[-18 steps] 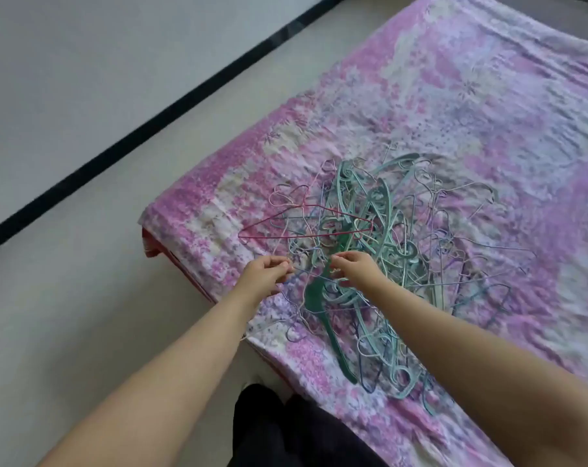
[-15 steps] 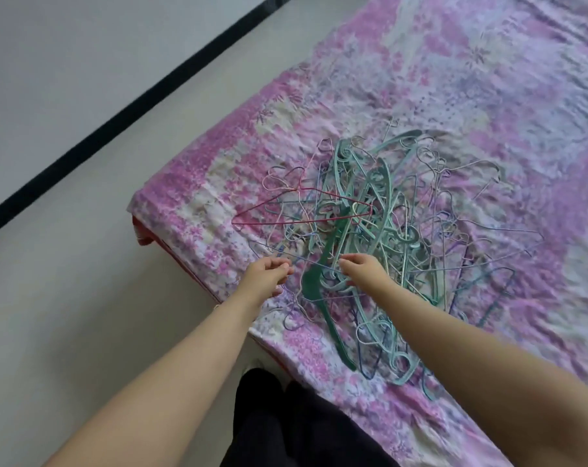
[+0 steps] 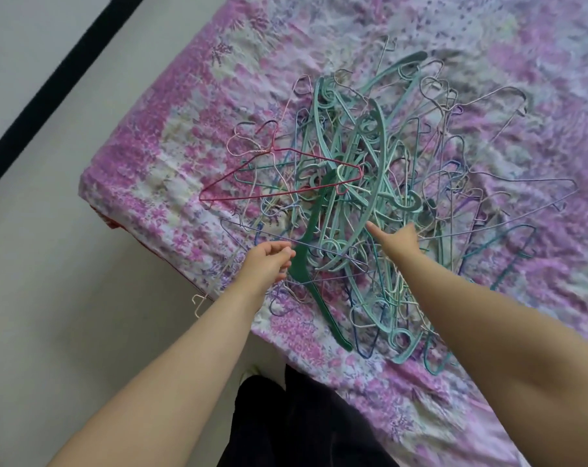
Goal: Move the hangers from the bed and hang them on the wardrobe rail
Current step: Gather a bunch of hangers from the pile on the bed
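— Two hands at the pile; what's the left hand [image 3: 269,264] doing?
— Fingers curled, pinching a thin wire hanger [image 3: 252,232] at the bed [image 3: 124,183] edge.
— And the right hand [image 3: 399,242]?
— Forefinger out, reaching into the hangers [image 3: 363,197], gripping nothing I can see.
— Next?
— Probably tease one free of the tangle before lifting.

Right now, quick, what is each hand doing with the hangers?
Left hand: fingers curled, pinching a thin wire hanger at the pile's near edge.
Right hand: open, fingers stretched out, reaching into the hanger pile, holding nothing.
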Demonstrator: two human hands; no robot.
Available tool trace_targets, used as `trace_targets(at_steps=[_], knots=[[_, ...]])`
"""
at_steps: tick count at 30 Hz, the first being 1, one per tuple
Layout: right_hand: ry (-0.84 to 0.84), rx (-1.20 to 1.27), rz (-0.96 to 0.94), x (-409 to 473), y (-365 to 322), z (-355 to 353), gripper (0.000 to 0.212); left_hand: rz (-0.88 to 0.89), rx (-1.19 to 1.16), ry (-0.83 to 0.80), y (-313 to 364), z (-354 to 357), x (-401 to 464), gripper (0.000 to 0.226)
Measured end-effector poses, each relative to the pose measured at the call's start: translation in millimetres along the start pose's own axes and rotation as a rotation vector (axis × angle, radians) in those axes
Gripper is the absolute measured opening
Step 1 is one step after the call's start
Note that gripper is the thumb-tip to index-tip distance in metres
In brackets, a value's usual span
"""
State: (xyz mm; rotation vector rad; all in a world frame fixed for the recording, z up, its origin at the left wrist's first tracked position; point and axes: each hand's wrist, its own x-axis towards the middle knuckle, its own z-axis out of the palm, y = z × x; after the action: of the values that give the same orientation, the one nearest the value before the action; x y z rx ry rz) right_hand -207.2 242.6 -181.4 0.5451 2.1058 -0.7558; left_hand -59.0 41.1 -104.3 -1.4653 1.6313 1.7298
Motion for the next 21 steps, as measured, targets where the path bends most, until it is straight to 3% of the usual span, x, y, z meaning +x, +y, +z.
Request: trace_targets(at_steps=[3, 8, 12, 21], knots=[[-0.106, -0.089, -0.049, 18.6, -1.2, 4.5, 0.121, 0.002, 0.027, -0.006, 0.9, 7.3, 10.9, 0.016], [0.013, -0.282, 0.077, 33.7, -19.9, 22.1, 0.130, -0.025, 0.057, 0.007, -0.8, 12.6, 27.8, 0.021], [0.004, -0.464, 0.110, 42.5, -33.4, 23.1, 0.117, -0.069, 0.056, 0.022, -5.7, 11.4, 35.8, 0.023], [0.072, -0.235, 0.130, 51.4, -14.3, 17.7, 0.117, -0.131, -0.040, 0.027, -11.6, 13.1, 34.7, 0.019]])
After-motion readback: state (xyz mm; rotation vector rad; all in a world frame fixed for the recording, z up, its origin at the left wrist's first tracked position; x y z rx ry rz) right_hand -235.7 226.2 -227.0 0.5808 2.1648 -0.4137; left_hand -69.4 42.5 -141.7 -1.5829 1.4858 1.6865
